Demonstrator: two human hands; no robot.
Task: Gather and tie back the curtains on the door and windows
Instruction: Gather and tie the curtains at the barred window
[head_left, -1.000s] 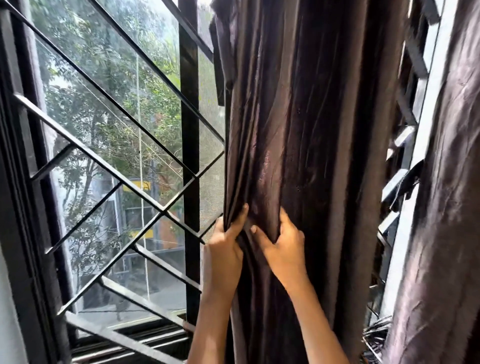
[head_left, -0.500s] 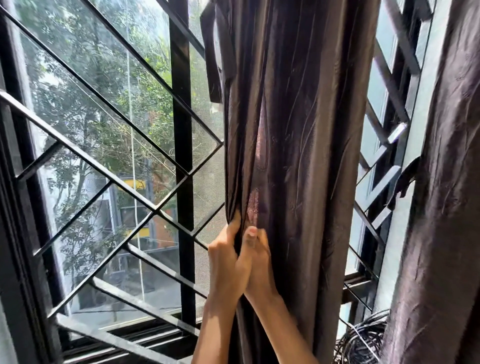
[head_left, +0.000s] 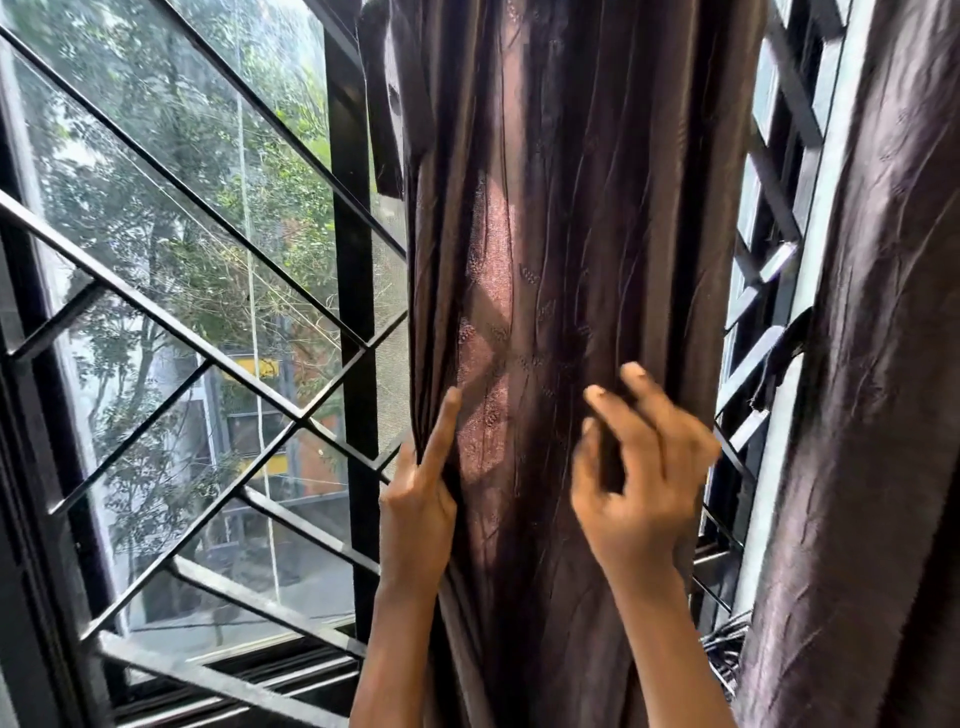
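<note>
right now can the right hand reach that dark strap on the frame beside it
Probably yes: the strap hangs just past the curtain's right edge, near the right hand, with nothing visible between them.

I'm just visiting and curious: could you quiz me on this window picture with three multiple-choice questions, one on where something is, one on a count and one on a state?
1. Where is the left hand?
A. On the sill.
B. At the left edge of the middle curtain.
C. Flat on the window glass.

2. How many brown curtains show?
A. One.
B. Two.
C. Four.

3. How is the middle curtain?
A. Hanging in folds, untied.
B. Knotted.
C. Lying on the floor.

Answers:
1 B: its fingers grip that edge, beside the window grille.
2 B: the middle curtain and the right curtain.
3 A: no tie is seen round it.
</note>
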